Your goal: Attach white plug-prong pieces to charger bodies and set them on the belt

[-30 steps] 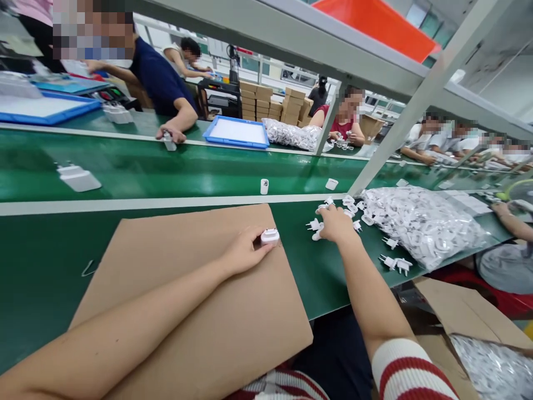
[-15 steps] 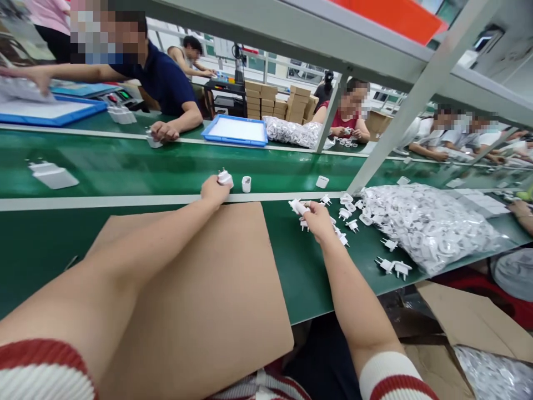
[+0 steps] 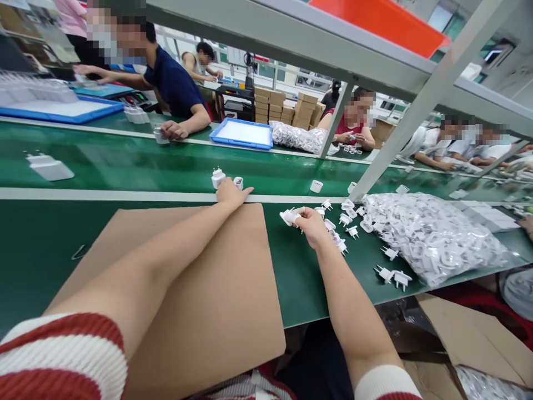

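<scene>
My left hand (image 3: 232,193) reaches past the cardboard sheet (image 3: 187,289) to the white stripe at the edge of the green conveyor belt (image 3: 125,166), fingers stretched out flat. A white charger (image 3: 217,178) stands prongs-up on the belt just left of that hand, apart from the fingers. A second small white piece (image 3: 238,181) sits right behind the fingers. My right hand (image 3: 311,226) hovers over the green table and pinches a white plug piece (image 3: 287,216). Several loose plug pieces (image 3: 345,219) lie just right of it.
A clear bag of white plug parts (image 3: 428,236) lies at the right, and a slanted metal post (image 3: 400,105) rises beside it. More chargers (image 3: 49,166) ride the belt. Across it are a blue tray (image 3: 244,134) and several seated workers. Cardboard boxes (image 3: 478,339) stand at lower right.
My left hand carried the charger from the cardboard to the belt and let go of it there. My right hand picked a plug piece from the loose ones and drew it left.
</scene>
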`<state>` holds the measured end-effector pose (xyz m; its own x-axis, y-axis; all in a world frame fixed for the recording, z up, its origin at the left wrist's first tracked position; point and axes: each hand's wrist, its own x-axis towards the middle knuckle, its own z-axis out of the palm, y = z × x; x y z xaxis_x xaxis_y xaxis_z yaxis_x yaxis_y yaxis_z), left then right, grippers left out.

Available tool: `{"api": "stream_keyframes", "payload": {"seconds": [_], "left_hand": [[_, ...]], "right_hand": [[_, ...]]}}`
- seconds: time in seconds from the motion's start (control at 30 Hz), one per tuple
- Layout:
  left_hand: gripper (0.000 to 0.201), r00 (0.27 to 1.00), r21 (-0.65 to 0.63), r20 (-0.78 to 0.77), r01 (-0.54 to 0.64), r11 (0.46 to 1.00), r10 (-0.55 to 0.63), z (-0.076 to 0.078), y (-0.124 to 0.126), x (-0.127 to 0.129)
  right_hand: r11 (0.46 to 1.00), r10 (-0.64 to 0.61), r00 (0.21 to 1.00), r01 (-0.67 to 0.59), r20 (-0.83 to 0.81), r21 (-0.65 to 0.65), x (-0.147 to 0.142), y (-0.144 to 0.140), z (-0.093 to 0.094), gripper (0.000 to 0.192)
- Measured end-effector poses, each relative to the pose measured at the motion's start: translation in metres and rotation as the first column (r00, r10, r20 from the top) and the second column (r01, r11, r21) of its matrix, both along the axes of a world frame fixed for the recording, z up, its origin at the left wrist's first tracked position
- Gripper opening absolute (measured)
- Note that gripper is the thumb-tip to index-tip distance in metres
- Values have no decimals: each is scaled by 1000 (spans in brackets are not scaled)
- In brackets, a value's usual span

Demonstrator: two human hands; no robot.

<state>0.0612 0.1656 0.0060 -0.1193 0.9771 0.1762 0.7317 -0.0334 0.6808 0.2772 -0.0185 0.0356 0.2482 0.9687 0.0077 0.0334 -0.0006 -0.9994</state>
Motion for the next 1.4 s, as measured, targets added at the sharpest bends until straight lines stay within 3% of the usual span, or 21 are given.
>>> {"api": "stream_keyframes", "payload": {"seconds": [0.1, 0.2, 0.3, 0.4, 0.47, 0.57, 0.77, 0.93, 1.13, 1.4], "left_hand": [[40, 999, -83, 42, 31, 996, -28, 4, 2, -3], [36, 975, -9, 50, 217, 976, -216, 9, -24, -6], [36, 835, 75, 88, 538, 840, -543, 6, -74, -8], [36, 691, 99, 134, 704, 704, -710, -3, -121, -12], [41, 670, 100, 200, 712, 695, -715, -10, -140, -14], [47, 669, 106, 312, 681, 724, -675, -17, -148, -14], [40, 656, 135, 341, 674, 726, -673, -20, -143, -13], [34, 608, 165, 373, 700, 695, -701, -18, -145, -12], [30, 602, 184, 382, 694, 696, -701, -16, -145, -11], [24, 647, 179, 349, 664, 726, -678, -17, -147, -12]], "right_hand": [[998, 46, 999, -46, -1, 36, -2, -1, 0, 35], [994, 54, 998, -56, 29, 96, -1, 0, -1, 42], [987, 33, 991, -52, 132, 149, -4, 1, -3, 41], [969, 45, 948, -118, 315, 216, -12, -4, -5, 28], [947, 60, 867, -205, 494, 247, -19, -8, -5, 24], [908, 38, 704, -320, 709, 269, -28, -14, -4, 31], [885, 28, 515, -411, 857, 218, -41, -12, 0, 39], [872, 9, 475, -434, 880, 226, -44, -9, 0, 32], [854, -24, 462, -451, 887, 258, -43, -8, -2, 32], [896, -25, 305, -416, 952, 157, -51, -4, 2, 34]]}}
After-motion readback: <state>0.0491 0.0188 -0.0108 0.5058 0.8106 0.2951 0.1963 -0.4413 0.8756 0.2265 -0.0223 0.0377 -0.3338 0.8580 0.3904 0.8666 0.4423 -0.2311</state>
